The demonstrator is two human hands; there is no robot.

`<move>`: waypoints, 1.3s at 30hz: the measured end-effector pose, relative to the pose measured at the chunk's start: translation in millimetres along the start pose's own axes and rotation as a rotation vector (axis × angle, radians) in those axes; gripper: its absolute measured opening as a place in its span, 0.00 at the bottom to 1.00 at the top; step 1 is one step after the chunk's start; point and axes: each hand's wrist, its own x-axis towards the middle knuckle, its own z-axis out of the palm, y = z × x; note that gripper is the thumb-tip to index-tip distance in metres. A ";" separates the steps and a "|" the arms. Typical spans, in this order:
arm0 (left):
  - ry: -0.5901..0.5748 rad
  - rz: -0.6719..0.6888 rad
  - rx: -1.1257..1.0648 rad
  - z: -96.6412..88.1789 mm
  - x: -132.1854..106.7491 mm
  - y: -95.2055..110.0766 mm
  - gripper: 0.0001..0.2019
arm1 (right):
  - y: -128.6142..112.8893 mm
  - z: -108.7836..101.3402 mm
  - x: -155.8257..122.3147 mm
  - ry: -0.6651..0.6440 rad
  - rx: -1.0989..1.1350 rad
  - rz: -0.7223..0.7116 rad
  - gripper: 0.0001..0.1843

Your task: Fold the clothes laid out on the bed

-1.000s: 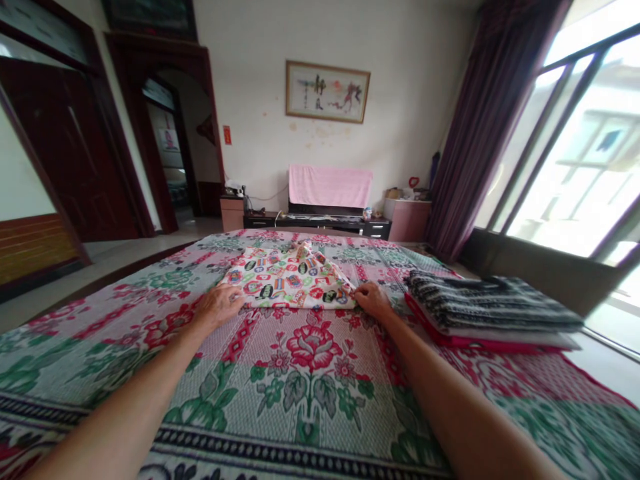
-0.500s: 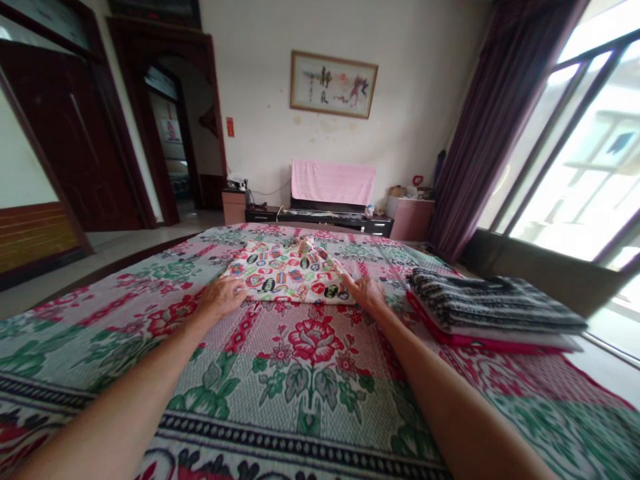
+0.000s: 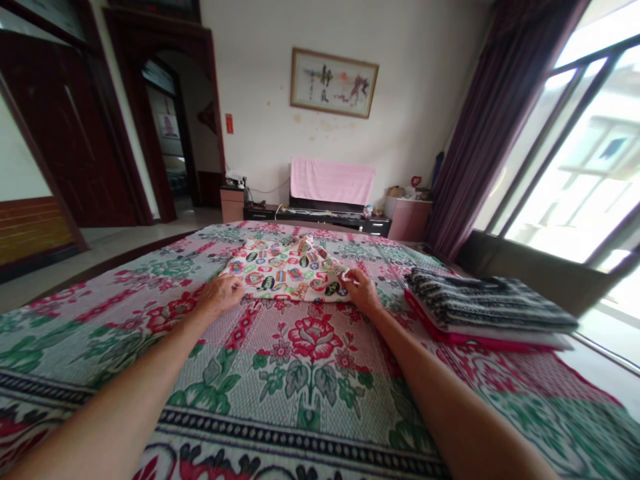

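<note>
A small white garment [image 3: 290, 272] with a colourful cartoon-like print lies flat on the floral bedspread [image 3: 310, 373]. Its exact kind cannot be made out; the far edge is bunched near the middle. At its near left corner, my left hand [image 3: 223, 293] is closed with curled fingers on the edge of the fabric. On the opposite side my right hand [image 3: 362, 291] pinches the right edge, and a bit of cloth stands up between thumb and fingers.
A folded stack of textiles [image 3: 487, 310], black-and-white patterned on top with red below, sits at the right of the bed. Beyond the far edge stand a low black cabinet [image 3: 377, 227] and a pink cloth [image 3: 333, 180] draped over something. A window [image 3: 580, 173] is at right.
My right hand has gone from lying with fingers along the garment's right edge to pinching and slightly raising it. My left hand stays at the left corner, its fingers more curled.
</note>
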 end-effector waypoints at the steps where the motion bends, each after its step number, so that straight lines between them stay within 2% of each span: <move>1: -0.003 -0.002 0.002 -0.3 0.0 0.2 0.11 | 0.6 -0.3 0.1 -0.010 0.018 0.017 0.13; 3: -0.006 -0.002 0.008 -0.6 0.0 0.4 0.10 | -0.4 -2.2 0.3 -0.055 0.062 0.080 0.17; 7: -0.005 0.016 0.018 0.1 -0.1 0.3 0.10 | -8.7 -7.1 4.1 -0.112 0.206 0.264 0.32; 9: -0.006 0.020 0.020 0.4 0.1 0.3 0.11 | -12.1 -7.5 8.8 -0.064 0.134 0.308 0.35; 11: -0.011 0.018 0.028 0.4 0.3 0.5 0.11 | -12.9 -6.0 14.1 -0.010 -0.042 0.320 0.35; 13: -0.012 0.019 0.036 0.0 0.4 0.7 0.12 | -11.4 -3.8 17.9 -0.018 -0.200 0.303 0.32; 15: -0.014 0.032 0.040 -0.6 0.3 0.9 0.11 | -8.7 -2.2 18.9 -0.080 -0.285 0.255 0.31; 19: -0.012 0.037 0.056 -1.3 0.0 0.9 0.11 | -6.0 -3.4 14.1 -0.163 -0.290 0.045 0.28; 23: 0.002 0.051 0.048 1.7 0.1 -1.4 0.11 | -10.4 -7.5 8.5 -0.116 -0.262 -0.263 0.24; 27: 0.026 0.059 0.025 6.4 1.3 -5.4 0.10 | -16.1 -8.7 9.5 -0.023 -0.209 -0.403 0.19; 31: 0.039 0.092 0.008 7.3 1.8 -7.0 0.10 | -19.4 -4.9 16.6 0.049 -0.110 -0.368 0.17; 33: 0.045 0.090 0.008 6.8 1.5 -6.4 0.10 | -21.8 -3.2 20.1 -0.017 -0.043 -0.299 0.17; 37: 0.042 0.061 -0.014 5.7 0.5 -3.2 0.10 | -27.7 -3.0 26.1 -0.250 0.132 -0.177 0.16; 39: 0.042 0.033 -0.030 4.9 0.2 -1.3 0.10 | -27.5 -2.7 28.7 -0.218 0.190 -0.127 0.18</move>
